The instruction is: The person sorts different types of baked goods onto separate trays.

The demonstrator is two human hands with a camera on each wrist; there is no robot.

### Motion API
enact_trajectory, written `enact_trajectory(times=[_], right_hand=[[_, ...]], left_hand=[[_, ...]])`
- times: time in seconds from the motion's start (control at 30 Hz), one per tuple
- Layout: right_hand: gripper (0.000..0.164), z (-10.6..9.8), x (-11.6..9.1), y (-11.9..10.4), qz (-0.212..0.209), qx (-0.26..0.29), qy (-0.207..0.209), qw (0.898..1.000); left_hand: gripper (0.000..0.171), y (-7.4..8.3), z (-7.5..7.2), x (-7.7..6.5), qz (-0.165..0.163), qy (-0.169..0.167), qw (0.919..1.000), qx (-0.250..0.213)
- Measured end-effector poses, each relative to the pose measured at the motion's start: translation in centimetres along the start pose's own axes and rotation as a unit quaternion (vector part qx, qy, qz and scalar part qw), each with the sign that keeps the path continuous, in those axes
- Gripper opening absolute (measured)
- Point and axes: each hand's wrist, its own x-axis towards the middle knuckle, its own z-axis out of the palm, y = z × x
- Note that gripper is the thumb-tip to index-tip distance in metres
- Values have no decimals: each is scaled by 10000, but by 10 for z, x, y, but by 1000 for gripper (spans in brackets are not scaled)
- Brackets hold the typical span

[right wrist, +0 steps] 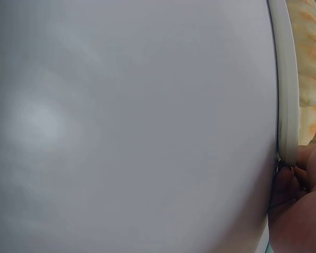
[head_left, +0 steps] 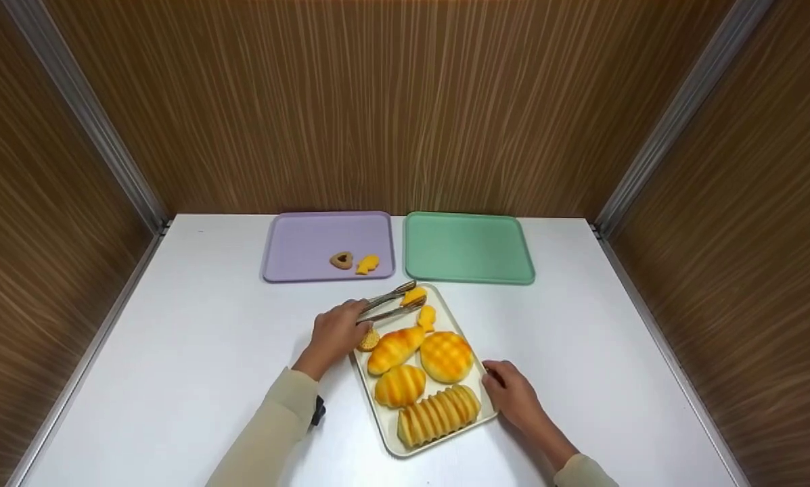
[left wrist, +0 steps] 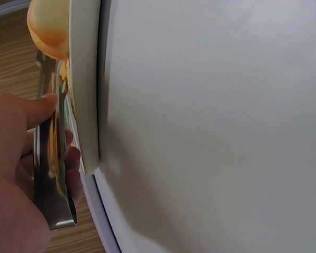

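My left hand (head_left: 338, 333) holds metal tongs (left wrist: 55, 208) over the far end of a cream tray (head_left: 442, 318). The two tong arms straddle a yellow fish-shaped piece (head_left: 415, 295) there. Just nearer lies a second yellow fish (head_left: 426, 318), and by the left rim a round biscuit (head_left: 368, 339) sits partly under the hand. A long bread roll (head_left: 395, 350), a round criss-cross bun (head_left: 446, 356), a striped roll (head_left: 400, 386) and a ridged loaf (head_left: 439, 415) fill the rest. On the tray's right edge, my right hand (head_left: 516, 399) grips the rim with curled fingers.
Behind the cream tray stand a purple tray (head_left: 310, 237) and a green tray (head_left: 469, 247), side by side. A heart-shaped biscuit (head_left: 342, 260) and a yellow fish piece (head_left: 367, 264) lie on the purple one. Wood-patterned walls (head_left: 405, 108) enclose the white table (head_left: 195, 365).
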Motion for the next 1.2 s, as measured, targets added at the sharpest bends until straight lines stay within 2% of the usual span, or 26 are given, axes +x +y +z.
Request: enact_trajectory(times=[0.6, 0.87, 1.03, 1.2], right_hand=[[24, 1, 1, -2, 63, 4, 1, 10000], [24, 1, 0, -1, -10, -78, 12, 10000], [23, 0, 0, -1, 5, -9, 29, 10000], [23, 0, 0, -1, -37, 23, 25, 10000]], left_hand=[[41, -1, -2, -2, -76, 207, 9997, 37], [40, -9, -9, -8, -371, 289, 9988, -119], [38, -12, -14, -9, -355, 361, 9986, -116], [37, -14, -18, -12, -498, 416, 9977, -193]])
